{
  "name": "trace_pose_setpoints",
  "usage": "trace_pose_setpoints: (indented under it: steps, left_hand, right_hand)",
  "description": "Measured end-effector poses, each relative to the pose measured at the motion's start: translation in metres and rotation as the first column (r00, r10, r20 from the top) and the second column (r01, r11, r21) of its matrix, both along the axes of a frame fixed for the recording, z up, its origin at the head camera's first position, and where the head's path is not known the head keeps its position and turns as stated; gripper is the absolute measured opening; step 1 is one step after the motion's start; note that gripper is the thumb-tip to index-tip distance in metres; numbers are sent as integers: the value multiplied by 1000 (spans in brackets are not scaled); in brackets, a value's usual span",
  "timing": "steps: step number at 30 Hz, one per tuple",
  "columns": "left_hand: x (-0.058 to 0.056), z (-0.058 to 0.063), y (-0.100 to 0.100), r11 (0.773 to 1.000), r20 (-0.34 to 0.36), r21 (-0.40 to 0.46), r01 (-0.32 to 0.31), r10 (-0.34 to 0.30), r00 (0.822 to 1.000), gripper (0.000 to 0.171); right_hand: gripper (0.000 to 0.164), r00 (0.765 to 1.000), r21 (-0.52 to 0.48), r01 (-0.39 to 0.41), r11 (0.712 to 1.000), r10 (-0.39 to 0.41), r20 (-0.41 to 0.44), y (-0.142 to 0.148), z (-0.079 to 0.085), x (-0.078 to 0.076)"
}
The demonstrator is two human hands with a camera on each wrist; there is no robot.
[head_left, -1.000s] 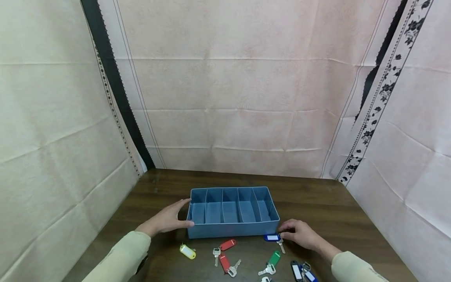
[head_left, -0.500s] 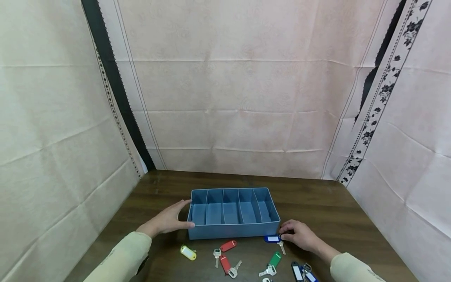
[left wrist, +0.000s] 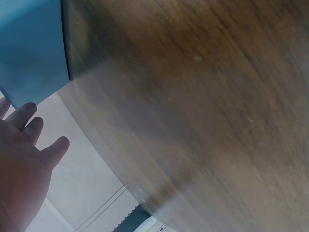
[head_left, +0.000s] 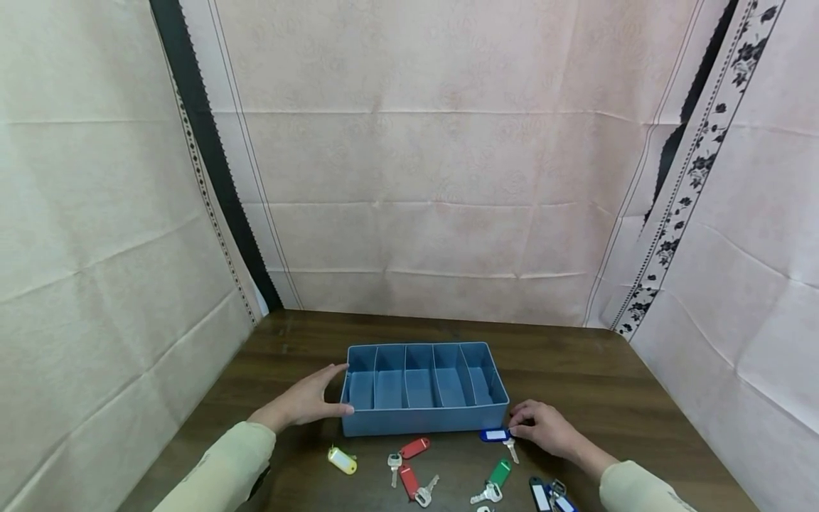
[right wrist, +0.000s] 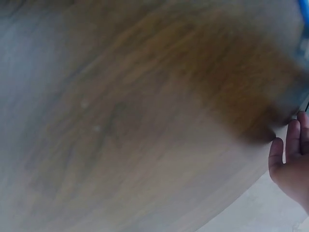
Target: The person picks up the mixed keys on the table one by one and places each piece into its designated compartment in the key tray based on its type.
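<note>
In the head view, a blue box (head_left: 425, 421) split by dividers into several compartments sits on the wooden table. My left hand (head_left: 303, 398) spans its left end, thumb at the front corner and a fingertip at the rear rim. In the left wrist view those fingers reach beside the box wall. My right hand (head_left: 544, 428) is low by the box's front right corner, thumb and fingers pinching a blue key tag (head_left: 495, 435) at its ring end; a silver key (head_left: 511, 449) hangs from it. The right wrist view is blurred and shows only part of this hand.
Before the box lie a yellow key tag (head_left: 342, 460), two red key tags (head_left: 414, 448) with keys, a green key tag (head_left: 500, 472) with a key, and a black key tag (head_left: 539, 494) beside another blue tag (head_left: 564, 503). Pale cloth (head_left: 416, 178) hangs around the table (head_left: 307, 334).
Both hands and the box stay in nearly the same place. The whole head view has shifted slightly, setting everything a few pixels lower.
</note>
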State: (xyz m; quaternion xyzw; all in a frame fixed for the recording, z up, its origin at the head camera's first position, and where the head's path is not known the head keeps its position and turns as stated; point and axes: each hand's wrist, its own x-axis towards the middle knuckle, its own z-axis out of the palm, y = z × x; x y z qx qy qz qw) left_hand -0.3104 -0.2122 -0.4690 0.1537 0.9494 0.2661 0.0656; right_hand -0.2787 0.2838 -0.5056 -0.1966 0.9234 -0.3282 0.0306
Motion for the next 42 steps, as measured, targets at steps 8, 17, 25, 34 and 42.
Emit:
trace_pose_setpoints:
  steps: [8,17,25,34,42]
  left_hand:
    - [1,0,0,1000,-1,12,-3,3,1000,93]
    - [1,-1,0,1000,-2,29,-3,3,1000,93]
    - [1,-2,-1,998,16,57,-2,1,1000,92]
    - [1,-2,-1,999,21,52,-8,7,1000,93]
    - [0,1,1,1000,9,27,-4,4,1000,93]
  right_hand:
    - [6,998,-89,63,994,-62,21,2,7,-1]
    - [9,976,-174,215,961,-208,59,7,25,-2]
    - [14,970,-202,239,950,-243,7,10,41,-2]
    - [23,965,-266,254,930,-263,2,6,55,-7]
    - [30,958,-307,265,914,-285,-24,-5,63,-14]
